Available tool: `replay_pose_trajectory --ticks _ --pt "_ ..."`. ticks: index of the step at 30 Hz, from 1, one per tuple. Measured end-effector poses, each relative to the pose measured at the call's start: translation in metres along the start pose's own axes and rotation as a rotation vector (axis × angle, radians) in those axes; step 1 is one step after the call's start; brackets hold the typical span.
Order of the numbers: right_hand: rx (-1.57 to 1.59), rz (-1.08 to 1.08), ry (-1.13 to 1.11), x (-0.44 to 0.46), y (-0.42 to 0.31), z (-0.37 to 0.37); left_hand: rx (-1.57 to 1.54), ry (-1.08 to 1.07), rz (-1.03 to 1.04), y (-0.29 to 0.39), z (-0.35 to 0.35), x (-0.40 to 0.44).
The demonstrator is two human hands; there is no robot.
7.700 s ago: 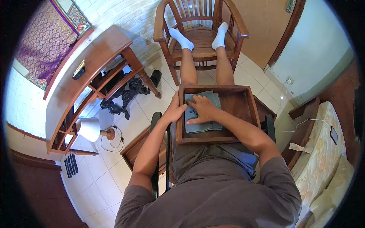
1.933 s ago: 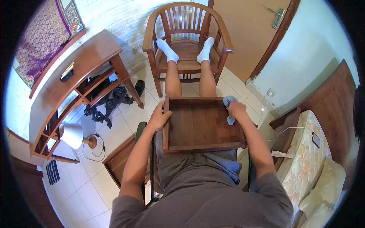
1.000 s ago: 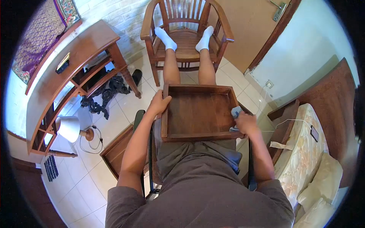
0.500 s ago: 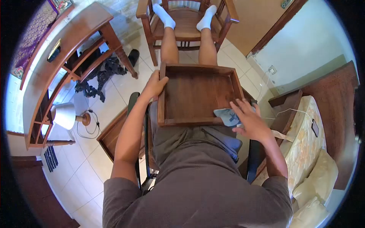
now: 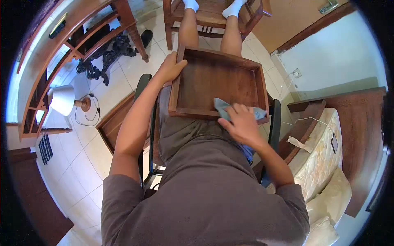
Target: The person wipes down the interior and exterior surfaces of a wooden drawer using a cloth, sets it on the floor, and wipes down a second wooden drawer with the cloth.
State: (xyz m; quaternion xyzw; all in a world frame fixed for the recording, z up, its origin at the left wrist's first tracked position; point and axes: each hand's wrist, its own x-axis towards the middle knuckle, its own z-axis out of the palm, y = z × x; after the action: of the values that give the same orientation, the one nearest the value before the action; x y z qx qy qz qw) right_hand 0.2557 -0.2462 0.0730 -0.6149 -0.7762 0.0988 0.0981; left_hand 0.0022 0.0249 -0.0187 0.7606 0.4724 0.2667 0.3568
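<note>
Tray [image 5: 219,84] on person's lap, slightly tilted. Left hand [image 5: 170,69] grips its left side, thumb over rim. Right hand [image 5: 242,123] presses cloth [image 5: 221,107] on near rim, toward right corner, fingers loosely spread, thumb apart. Socked feet up on chair [image 5: 205,18]. Over on left, lamp [image 5: 62,100] lies tipped on floor, cord beside it.

A shallow, rectangular wooden tray [image 5: 205,84] is resting across the person's lap [image 5: 180,131], its open side facing up and its dark reddish-brown floor and low walls showing grain and a soft sheen. A blue-gray cloth [image 5: 221,106] is lying crumpled along the near wall, toward the right corner, one loose end spreading inside the tray.
</note>
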Motion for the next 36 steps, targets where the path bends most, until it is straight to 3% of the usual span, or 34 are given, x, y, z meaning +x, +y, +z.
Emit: replay_pose_trajectory --ticks 6,10,13,16,20,21,25,31,36 --pt "-0.005 -0.16 0.014 0.064 -0.091 0.04 -0.009 0.023 0.025 -0.003 0.001 0.0" --pt "0.098 -0.226 -0.122 0.084 -0.09 0.04 -0.018 0.049 0.039 0.001 -0.002 -0.006" --pt "0.563 -0.019 -0.191 0.084 -0.066 0.011 -0.008 0.039 0.029 -0.003 0.001 -0.001" --pt "0.373 -0.077 0.137 0.067 -0.065 -0.013 -0.029 0.031 0.01 0.001 0.0 0.0" --pt "0.077 -0.542 0.033 0.05 -0.089 -0.022 -0.059 0.009 -0.03 0.002 0.001 -0.001" --pt "0.109 -0.551 -0.05 0.05 -0.084 -0.008 -0.065 0.022 -0.031 -0.001 0.003 0.0" --pt "-0.179 -0.683 0.196 0.071 -0.075 0.052 -0.063 0.011 -0.048 0.006 -0.004 -0.006" --pt "-0.391 -0.785 0.211 0.073 -0.056 0.052 -0.032 -0.006 -0.033 0.0 -0.001 -0.007" --pt "-0.398 -0.701 -0.028 0.042 -0.011 0.008 -0.063 0.039 -0.008 -0.007 0.007 -0.007"
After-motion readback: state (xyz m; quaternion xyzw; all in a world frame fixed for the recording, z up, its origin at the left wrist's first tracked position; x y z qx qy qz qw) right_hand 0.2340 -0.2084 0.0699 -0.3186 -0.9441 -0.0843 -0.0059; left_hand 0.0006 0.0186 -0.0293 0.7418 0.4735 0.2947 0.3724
